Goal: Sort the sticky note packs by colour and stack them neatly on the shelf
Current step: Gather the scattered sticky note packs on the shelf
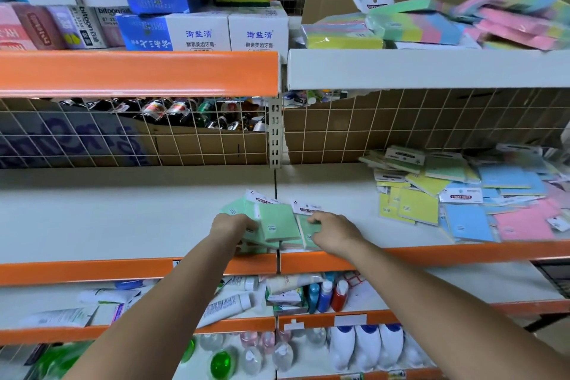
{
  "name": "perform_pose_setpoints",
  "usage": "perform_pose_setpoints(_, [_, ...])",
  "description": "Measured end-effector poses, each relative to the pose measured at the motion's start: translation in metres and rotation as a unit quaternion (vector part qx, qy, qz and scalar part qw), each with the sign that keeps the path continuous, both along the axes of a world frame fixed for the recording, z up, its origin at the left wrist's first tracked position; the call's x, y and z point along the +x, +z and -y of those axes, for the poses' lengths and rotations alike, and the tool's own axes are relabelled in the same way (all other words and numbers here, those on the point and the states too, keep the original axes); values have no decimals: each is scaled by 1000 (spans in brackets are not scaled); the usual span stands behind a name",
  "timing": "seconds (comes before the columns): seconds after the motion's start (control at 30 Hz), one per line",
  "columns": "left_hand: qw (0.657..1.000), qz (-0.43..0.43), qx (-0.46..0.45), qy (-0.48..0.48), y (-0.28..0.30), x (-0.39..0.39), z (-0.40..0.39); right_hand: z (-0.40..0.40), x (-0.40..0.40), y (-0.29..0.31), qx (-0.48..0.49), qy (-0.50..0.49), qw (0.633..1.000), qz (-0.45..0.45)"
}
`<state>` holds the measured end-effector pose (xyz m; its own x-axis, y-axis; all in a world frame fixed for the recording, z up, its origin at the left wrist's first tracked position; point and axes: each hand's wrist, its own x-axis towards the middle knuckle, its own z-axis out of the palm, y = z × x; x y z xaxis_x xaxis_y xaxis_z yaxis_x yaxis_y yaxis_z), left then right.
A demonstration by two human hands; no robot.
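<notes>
Both hands, left [229, 227] and right [331, 230], grip green packs [277, 222] at shelf [123, 225] front edge; bare shelf leftward.

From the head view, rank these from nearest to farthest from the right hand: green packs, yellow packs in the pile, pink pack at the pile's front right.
1. green packs: under the right hand, mid-shelf.
2. yellow packs: pile's left edge, to the right.
3. pink pack: farther right, pile's front.

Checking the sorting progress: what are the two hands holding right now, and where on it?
Both grip the green sticky note packs: left hand at the pile's left edge, right hand on the rightmost pack's top.
</notes>
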<state>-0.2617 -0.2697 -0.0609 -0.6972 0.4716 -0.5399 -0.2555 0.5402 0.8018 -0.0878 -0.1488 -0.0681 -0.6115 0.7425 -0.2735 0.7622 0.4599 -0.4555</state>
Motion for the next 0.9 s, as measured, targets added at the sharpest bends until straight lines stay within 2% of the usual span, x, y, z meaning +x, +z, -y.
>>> perform_pose_setpoints(0.27, [999,34,-17,-2,-15,-8,5,-6,-1,3,27,-7,999,-20])
perform_pose_setpoints(0.37, [998,53,5,27,-20,-8,3,-2,-6,4,50,17,998,-46])
perform_pose_setpoints(0.5, [996,50,22,76,-24,-11,0,6,-12,1,21,49,995,-88])
perform_pose_setpoints(0.7, [996,15,-8,92,-28,-21,-1,11,-12,-2,15,82,995,-52])
perform_pose_setpoints(0.8, [995,-6,-23,94,-63,-45,-10,13,-12,1,15,83,996,-34])
perform_pose_setpoints(0.9, [992,-10,-37,122,-43,-35,-1,16,-11,3,28,78,996,-23])
